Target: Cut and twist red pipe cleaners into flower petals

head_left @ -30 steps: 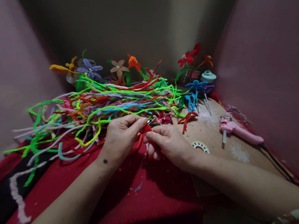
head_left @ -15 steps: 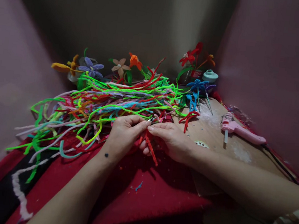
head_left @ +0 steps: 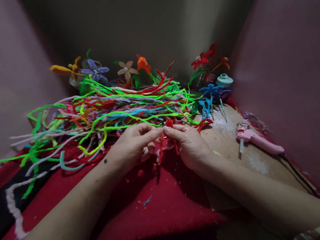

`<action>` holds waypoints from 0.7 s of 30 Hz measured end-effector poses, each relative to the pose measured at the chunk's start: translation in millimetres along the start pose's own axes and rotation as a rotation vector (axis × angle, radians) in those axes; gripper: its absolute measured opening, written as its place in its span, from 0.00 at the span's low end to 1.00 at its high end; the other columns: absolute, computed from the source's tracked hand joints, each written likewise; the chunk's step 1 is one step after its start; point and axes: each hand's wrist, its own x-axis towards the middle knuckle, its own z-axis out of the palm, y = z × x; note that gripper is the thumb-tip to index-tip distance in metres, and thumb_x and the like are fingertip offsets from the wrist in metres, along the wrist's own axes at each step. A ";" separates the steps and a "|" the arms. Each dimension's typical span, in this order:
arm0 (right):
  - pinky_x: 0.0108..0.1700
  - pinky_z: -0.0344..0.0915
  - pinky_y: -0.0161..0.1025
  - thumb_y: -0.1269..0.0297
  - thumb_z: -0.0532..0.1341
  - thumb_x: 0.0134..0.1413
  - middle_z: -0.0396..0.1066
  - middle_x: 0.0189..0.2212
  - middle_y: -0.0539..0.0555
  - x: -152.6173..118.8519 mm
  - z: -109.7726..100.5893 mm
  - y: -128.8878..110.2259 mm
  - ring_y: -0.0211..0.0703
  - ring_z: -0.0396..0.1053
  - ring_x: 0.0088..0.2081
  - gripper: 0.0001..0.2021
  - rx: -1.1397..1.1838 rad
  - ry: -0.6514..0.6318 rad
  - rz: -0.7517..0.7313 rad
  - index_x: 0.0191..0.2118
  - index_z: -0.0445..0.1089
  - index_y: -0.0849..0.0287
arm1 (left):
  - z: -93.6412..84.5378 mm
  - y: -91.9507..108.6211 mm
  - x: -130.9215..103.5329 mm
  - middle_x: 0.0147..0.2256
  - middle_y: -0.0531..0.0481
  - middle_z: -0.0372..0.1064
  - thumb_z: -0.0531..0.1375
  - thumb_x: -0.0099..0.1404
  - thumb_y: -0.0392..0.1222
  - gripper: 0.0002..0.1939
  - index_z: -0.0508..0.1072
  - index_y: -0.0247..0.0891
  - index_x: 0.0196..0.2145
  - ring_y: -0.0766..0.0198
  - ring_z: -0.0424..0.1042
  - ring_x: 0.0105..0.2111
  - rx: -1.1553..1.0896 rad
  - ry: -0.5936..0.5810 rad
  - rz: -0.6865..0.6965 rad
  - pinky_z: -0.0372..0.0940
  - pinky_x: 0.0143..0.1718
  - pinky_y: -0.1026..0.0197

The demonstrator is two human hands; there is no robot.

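Observation:
In front of me, my left hand (head_left: 136, 142) and my right hand (head_left: 188, 141) meet with fingertips pinched together. Between them is a red pipe cleaner (head_left: 161, 151), fuzzy and bent, with a folded loop (head_left: 169, 123) rising above my right fingertips. Its loose ends hang below, over the red cloth (head_left: 153, 217). My right thumb and forefinger grip the loop's base. The left thumb and forefinger pinch close beside it; their exact hold is partly hidden. A small dark glint shows at the fingertips, too small to name.
A big heap of colourful pipe cleaners (head_left: 126, 107) lies behind my hands. Finished flowers, such as a purple one (head_left: 95, 70) and a blue one (head_left: 211, 90), stand at the back. A pink glue gun (head_left: 259, 141) rests on the board (head_left: 227, 142) at right.
The red pipe cleaner has turned: its loop now stands above the fingertips and its ends hang straighter. My left hand has shifted slightly down and left. The right fingers have changed their grip.

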 end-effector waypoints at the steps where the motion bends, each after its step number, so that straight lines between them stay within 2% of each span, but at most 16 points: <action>1: 0.26 0.57 0.35 0.64 0.66 0.40 0.68 0.20 0.49 0.1 0.2 -1.3 0.33 0.61 0.21 0.08 0.015 0.008 -0.001 0.24 0.70 0.63 | 1.1 -0.1 -0.6 0.13 0.60 0.57 0.61 0.58 0.49 0.13 0.64 0.37 0.26 0.77 0.50 0.10 0.022 -0.044 -0.016 0.44 0.11 0.72; 3: 0.24 0.57 0.35 0.65 0.66 0.39 0.66 0.19 0.48 -0.2 1.1 -3.0 0.33 0.61 0.20 0.07 0.077 -0.006 0.018 0.24 0.69 0.63 | 4.1 0.3 -2.2 0.14 0.57 0.61 0.61 0.57 0.46 0.12 0.64 0.35 0.24 0.77 0.52 0.11 0.092 -0.094 -0.033 0.45 0.12 0.73; 7: 0.22 0.55 0.34 0.68 0.65 0.38 0.62 0.16 0.46 0.1 2.2 -2.8 0.32 0.59 0.18 0.07 0.138 -0.017 0.046 0.20 0.66 0.62 | 8.3 2.7 -4.5 0.13 0.57 0.59 0.61 0.57 0.43 0.12 0.64 0.35 0.23 0.77 0.51 0.12 0.192 -0.056 -0.026 0.43 0.12 0.73; 9: 0.22 0.53 0.34 0.68 0.64 0.40 0.62 0.16 0.47 1.7 1.5 -3.0 0.32 0.57 0.18 0.07 0.136 0.014 0.055 0.19 0.66 0.62 | 8.3 4.6 -5.5 0.13 0.58 0.60 0.61 0.56 0.43 0.10 0.66 0.35 0.25 0.76 0.52 0.12 0.218 -0.040 -0.006 0.44 0.12 0.73; 11: 0.23 0.52 0.34 0.70 0.63 0.42 0.62 0.16 0.46 4.2 0.2 -4.6 0.32 0.56 0.19 0.07 0.160 0.074 0.076 0.20 0.65 0.62 | 7.0 6.6 -6.8 0.14 0.59 0.60 0.59 0.58 0.42 0.07 0.68 0.37 0.33 0.75 0.54 0.12 0.210 -0.032 0.049 0.47 0.13 0.73; 14: 0.25 0.53 0.35 0.74 0.61 0.43 0.62 0.16 0.46 9.3 -2.0 -7.8 0.32 0.56 0.20 0.05 0.238 0.142 0.131 0.21 0.66 0.62 | 4.2 6.7 -7.8 0.19 0.59 0.65 0.56 0.61 0.38 0.10 0.68 0.40 0.42 0.73 0.59 0.16 0.245 -0.025 0.219 0.53 0.17 0.72; 18: 0.26 0.54 0.34 0.75 0.59 0.47 0.64 0.18 0.48 15.7 -4.3 -7.3 0.32 0.58 0.21 0.07 0.339 0.133 0.205 0.21 0.66 0.63 | 1.9 -2.7 -4.7 0.32 0.52 0.71 0.55 0.61 0.33 0.10 0.73 0.39 0.39 0.69 0.69 0.30 0.601 -0.063 0.538 0.63 0.32 0.68; 21: 0.25 0.54 0.33 0.77 0.58 0.46 0.64 0.18 0.48 17.4 -5.9 -4.5 0.32 0.58 0.22 0.07 0.387 0.139 0.247 0.21 0.66 0.62 | 1.2 -11.2 -2.3 0.35 0.49 0.71 0.53 0.64 0.35 0.11 0.74 0.39 0.39 0.67 0.70 0.34 0.811 -0.055 0.750 0.63 0.37 0.66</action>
